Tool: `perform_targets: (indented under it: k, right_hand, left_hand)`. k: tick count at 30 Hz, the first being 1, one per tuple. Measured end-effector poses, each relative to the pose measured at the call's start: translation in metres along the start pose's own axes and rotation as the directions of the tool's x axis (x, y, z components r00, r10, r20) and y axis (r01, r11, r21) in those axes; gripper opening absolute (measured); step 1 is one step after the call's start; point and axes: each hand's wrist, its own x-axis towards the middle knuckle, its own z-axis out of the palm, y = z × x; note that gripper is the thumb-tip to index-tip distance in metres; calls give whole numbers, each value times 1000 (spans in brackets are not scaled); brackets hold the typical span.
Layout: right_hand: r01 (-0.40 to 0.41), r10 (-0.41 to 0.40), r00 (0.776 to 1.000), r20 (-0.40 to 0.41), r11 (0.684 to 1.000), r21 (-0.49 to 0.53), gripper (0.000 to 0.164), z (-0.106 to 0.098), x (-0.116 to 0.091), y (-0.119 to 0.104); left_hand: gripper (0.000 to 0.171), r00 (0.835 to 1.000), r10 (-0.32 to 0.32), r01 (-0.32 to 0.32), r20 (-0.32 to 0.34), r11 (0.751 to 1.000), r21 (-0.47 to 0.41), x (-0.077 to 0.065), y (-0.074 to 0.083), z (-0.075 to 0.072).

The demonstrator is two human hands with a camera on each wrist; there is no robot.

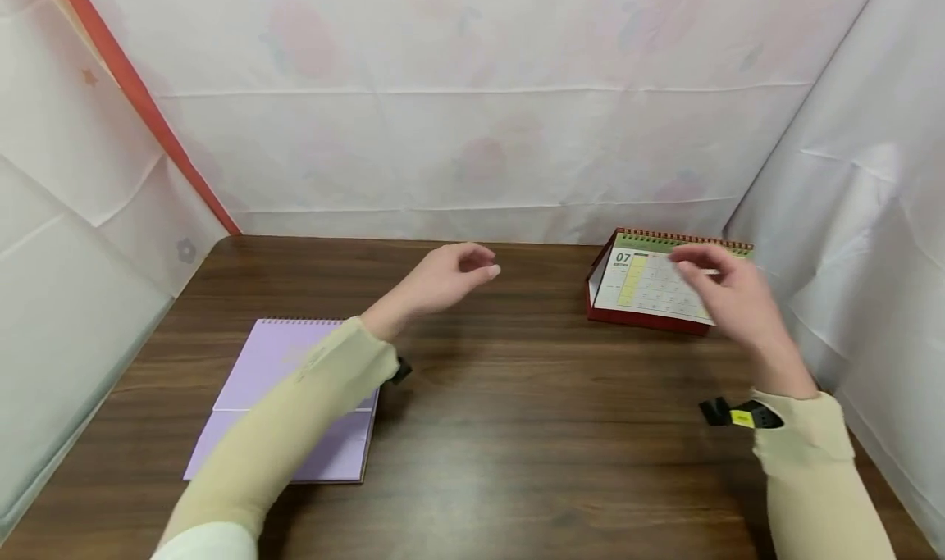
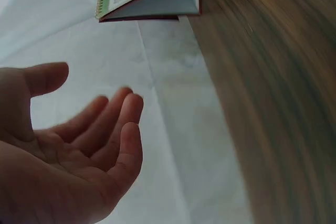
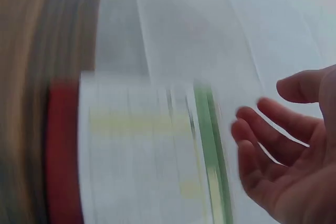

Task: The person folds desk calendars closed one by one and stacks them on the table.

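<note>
Two hands are hanging above one brown table (image 1: 531, 437). The left arm is slanting in from the table's near left corner, over the purple pad (image 1: 254, 371), and the left hand (image 1: 446, 280) is hovering near the middle of the far edge, palm turning inward. Its four fingers are bending loosely and lying close together, while the thumb is standing well apart. The right arm is rising from the near right corner, and the right hand (image 1: 731, 293) is hovering by the calendar (image 1: 650, 285); its fingers are curving softly with slight gaps, the thumb is standing apart, and a gap is showing between the fingertips and the ring-bound top edge in the right wrist view.

One calendar is standing tent-like near the far right corner, its page showing 07. One ring-bound purple pad is lying flat toward the left edge. Two pale sleeves (image 1: 819, 482) are covering the forearms, and two black straps (image 1: 741, 413) are showing at the wrists. White patterned cloth (image 1: 472, 150) is hanging behind the far edge.
</note>
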Motion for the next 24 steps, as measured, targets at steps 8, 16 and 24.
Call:
perform_targets:
  k: [8,16,24]
  right_hand:
    - [-206,193,857,-477,978,26,36,-38,-1,56]
    - [-447,419,850,-319,894,-16,59,-37,-2,82]
    - [-408,406,895,-182,912,28,67,-21,2,90]
  left_hand:
    - [53,997,-65,70,34,980,-188,51,22,53]
    - [66,993,-110,116,39,966,-232,80,64,105]
    - [72,992,-68,100,104,934,-344,94,86,136]
